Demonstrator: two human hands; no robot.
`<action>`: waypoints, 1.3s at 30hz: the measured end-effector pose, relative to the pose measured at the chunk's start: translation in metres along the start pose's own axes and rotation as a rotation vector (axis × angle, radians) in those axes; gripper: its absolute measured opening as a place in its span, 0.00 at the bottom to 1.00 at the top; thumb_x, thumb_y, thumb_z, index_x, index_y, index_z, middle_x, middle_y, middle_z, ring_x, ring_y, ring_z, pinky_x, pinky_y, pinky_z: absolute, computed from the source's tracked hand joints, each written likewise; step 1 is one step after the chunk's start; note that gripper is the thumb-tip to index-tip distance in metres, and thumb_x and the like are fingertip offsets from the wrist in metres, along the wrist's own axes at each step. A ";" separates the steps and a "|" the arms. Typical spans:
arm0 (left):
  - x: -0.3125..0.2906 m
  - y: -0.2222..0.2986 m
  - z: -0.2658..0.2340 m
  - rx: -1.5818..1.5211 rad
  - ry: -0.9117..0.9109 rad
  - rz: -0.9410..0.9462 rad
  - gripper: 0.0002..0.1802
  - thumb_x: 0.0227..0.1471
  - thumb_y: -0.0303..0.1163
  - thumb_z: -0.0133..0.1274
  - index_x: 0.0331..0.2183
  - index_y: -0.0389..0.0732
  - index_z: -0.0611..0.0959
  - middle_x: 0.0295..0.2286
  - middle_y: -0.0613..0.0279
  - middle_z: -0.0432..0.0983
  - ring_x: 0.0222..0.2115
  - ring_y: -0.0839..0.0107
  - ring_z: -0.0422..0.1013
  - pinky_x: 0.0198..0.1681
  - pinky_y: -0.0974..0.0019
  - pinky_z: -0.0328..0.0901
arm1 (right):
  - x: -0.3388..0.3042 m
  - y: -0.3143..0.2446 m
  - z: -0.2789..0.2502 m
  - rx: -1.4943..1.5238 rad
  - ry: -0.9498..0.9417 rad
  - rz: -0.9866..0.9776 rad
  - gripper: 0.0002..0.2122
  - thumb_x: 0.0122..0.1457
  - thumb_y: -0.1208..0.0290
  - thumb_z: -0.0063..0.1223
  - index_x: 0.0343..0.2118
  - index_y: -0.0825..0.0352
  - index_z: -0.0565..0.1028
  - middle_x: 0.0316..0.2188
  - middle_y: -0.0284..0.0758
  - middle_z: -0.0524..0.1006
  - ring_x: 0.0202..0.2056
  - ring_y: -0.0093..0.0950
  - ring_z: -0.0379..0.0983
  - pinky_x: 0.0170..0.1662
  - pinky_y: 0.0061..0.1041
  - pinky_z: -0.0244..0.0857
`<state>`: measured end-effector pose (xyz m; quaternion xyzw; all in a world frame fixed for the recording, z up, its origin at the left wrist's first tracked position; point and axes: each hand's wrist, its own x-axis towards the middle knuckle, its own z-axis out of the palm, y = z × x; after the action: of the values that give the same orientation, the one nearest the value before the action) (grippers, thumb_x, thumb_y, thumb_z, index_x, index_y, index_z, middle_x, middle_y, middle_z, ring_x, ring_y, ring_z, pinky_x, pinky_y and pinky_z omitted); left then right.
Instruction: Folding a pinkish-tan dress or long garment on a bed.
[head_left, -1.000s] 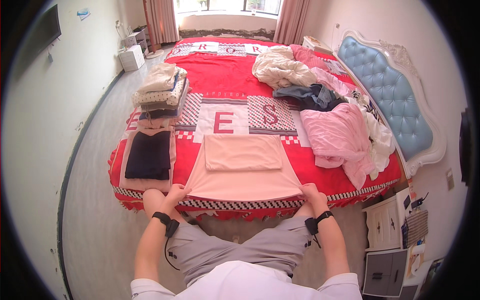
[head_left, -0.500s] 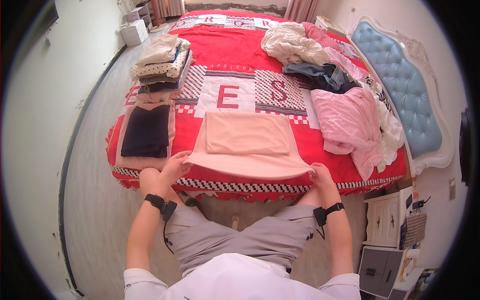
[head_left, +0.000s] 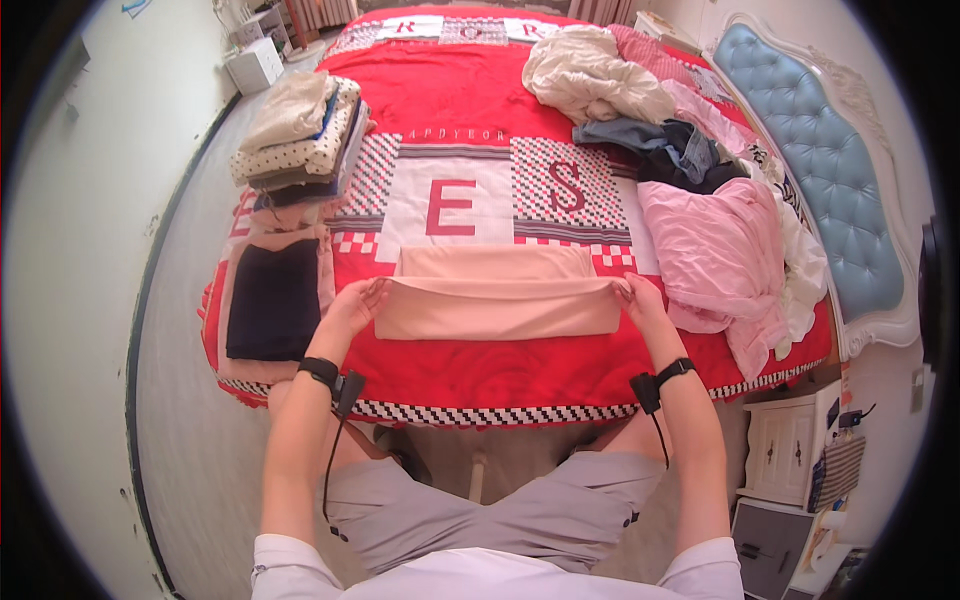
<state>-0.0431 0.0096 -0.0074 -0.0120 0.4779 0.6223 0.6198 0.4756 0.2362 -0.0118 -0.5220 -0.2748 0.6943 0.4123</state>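
A pale peach cloth point(head_left: 497, 315), partly folded, lies near the front edge of the bed. My left hand point(head_left: 358, 303) pinches the left end of its raised fold edge, and my right hand point(head_left: 640, 297) pinches the right end. The edge is stretched between them, lifted over the flat folded part behind. Whether the cloth is a garment or a sheet does not show. To the left of my left hand, a folded black cloth point(head_left: 275, 300) rests on a peach folded piece.
The bed point(head_left: 440, 90) has a red patterned cover. At the far left stands a stack of folded clothes point(head_left: 300, 140). A loose heap with a pink garment point(head_left: 712, 250), jeans point(head_left: 645, 140) and white fabric point(head_left: 595, 75) lies right, beside the blue tufted headboard point(head_left: 800, 160). A white cabinet point(head_left: 777, 445) stands lower right.
Both hands have moved away from me over the bed, carrying the near edge of the peach cloth up and over the folded part. My view has tilted slightly.
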 end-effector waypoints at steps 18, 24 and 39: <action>0.050 -0.023 -0.019 0.983 0.254 0.662 0.19 0.49 0.44 0.61 0.28 0.35 0.80 0.22 0.68 0.75 0.22 0.80 0.67 0.25 0.71 0.61 | -0.005 0.075 0.001 -0.972 0.324 -0.424 0.21 0.53 0.59 0.62 0.41 0.72 0.73 0.28 0.36 0.77 0.30 0.24 0.73 0.36 0.24 0.68; 0.018 -0.027 0.001 0.606 0.262 0.284 0.27 0.51 0.56 0.58 0.30 0.36 0.81 0.25 0.67 0.76 0.25 0.77 0.71 0.28 0.71 0.65 | -0.026 0.077 -0.001 -0.689 0.118 -0.520 0.11 0.57 0.66 0.60 0.32 0.70 0.75 0.24 0.27 0.75 0.26 0.16 0.68 0.31 0.18 0.63; -0.037 -0.059 -0.012 0.585 -0.122 0.380 0.19 0.56 0.30 0.56 0.48 0.34 0.75 0.40 0.61 0.77 0.38 0.78 0.73 0.42 0.73 0.68 | -0.034 0.082 -0.029 -0.469 -0.039 -0.422 0.08 0.64 0.69 0.52 0.37 0.70 0.70 0.27 0.32 0.78 0.29 0.16 0.72 0.32 0.16 0.65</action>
<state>0.0049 -0.0396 -0.0258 0.2925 0.5918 0.5628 0.4975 0.4842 0.1635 -0.0703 -0.5208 -0.5374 0.5212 0.4103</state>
